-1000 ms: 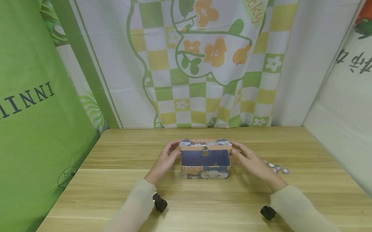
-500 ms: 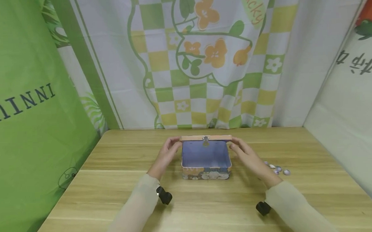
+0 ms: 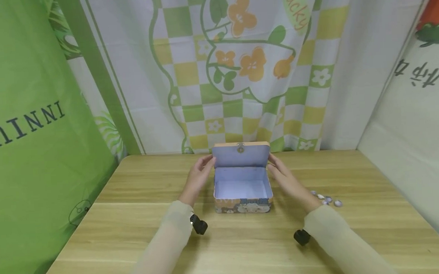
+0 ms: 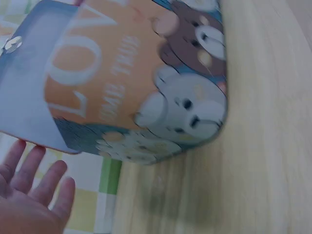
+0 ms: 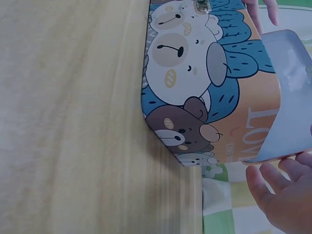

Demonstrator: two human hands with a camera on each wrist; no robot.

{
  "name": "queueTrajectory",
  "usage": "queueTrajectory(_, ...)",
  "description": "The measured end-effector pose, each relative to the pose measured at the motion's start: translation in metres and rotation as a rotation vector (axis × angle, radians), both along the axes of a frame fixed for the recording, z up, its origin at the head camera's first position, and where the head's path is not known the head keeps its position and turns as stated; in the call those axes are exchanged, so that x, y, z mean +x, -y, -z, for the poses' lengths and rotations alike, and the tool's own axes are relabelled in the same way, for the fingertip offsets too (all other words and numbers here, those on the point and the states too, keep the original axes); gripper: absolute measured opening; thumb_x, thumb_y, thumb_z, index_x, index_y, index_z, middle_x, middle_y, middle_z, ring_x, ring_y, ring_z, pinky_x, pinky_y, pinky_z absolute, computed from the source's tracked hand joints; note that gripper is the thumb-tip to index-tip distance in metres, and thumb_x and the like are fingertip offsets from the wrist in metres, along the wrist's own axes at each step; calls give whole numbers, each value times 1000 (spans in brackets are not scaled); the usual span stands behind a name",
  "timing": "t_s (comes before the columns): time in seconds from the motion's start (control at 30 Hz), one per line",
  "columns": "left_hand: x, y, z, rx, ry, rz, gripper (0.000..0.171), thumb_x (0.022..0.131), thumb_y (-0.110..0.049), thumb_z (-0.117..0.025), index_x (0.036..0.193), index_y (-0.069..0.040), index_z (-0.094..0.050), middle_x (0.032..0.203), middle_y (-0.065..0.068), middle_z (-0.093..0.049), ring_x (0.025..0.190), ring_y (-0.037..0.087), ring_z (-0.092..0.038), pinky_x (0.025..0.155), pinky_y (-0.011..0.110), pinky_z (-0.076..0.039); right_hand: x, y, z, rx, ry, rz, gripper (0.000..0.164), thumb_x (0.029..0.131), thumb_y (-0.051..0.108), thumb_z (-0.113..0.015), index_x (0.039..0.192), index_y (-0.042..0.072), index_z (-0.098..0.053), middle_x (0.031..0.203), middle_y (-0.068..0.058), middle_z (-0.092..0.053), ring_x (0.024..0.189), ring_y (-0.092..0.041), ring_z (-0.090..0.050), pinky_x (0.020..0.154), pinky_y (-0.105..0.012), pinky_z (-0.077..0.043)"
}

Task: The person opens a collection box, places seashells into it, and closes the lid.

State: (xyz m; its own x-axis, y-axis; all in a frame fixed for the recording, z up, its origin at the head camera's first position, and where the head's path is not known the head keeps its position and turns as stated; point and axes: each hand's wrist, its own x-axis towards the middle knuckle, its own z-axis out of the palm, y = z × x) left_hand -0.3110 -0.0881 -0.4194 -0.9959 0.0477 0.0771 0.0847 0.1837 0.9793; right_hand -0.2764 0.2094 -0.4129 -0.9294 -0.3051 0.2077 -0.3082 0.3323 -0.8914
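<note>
Surface of yellowish wood grain [image 3: 246, 246] is carrying a rectangular orange-and-blue bear-printed box [image 3: 243, 204] at its middle, with small purple-and-white pieces [image 3: 328, 199] lying to the right. Farther, the left hand [image 3: 197, 177] and right hand [image 3: 287, 181], fingers loosely spread, are touching opposite edges of the raised pale-blue-lined lid [image 3: 241, 157]. A green-yellow-white checked cloth curtain [image 3: 246, 82] is hanging farthest.

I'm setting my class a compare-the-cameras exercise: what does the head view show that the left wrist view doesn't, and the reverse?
Only the head view: small pale pieces on the table, and a green cloth lettered INNIU. Only the left wrist view: readable COME TRUE lettering on the box. Both: the open box, its raised lid with a clasp, and the left hand at the lid's edge.
</note>
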Motion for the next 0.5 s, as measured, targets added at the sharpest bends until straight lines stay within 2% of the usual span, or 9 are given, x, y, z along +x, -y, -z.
queueTrajectory(0.1,-1,-2,4,-45,-48,33,61,101,-54,-52,148,-17,-47,151,7,-47,139,29,-42,116,50,-34,-4,3,-1,-18,25,14,61,111,28,-31,160,2,-5,165,-21,-9,148,-45,-16,117,-62,-24)
queueTrajectory(0.23,-5,-6,7,-67,-70,141,65,106,-50,-39,159,-15,-26,161,14,-30,146,33,-29,120,51,-24,-11,6,-3,-19,28,24,61,111,25,-31,160,4,-2,165,-22,-9,149,-44,-14,119,-61,-18)
queueTrajectory(0.37,-8,-8,8,-93,-49,212,67,107,-54,-24,163,-21,-7,166,12,-13,150,35,-15,121,55,-14,-19,6,-2,-12,56,14,61,112,24,-30,161,7,1,165,-20,-6,150,-40,-10,121,-59,-11)
queueTrajectory(0.5,-14,-9,9,-96,-39,230,75,103,-64,-12,163,-20,-1,168,8,-4,151,33,-9,122,56,-9,-21,8,-10,-20,112,0,62,112,22,-29,160,4,5,165,-21,-1,151,-39,-5,122,-57,-6)
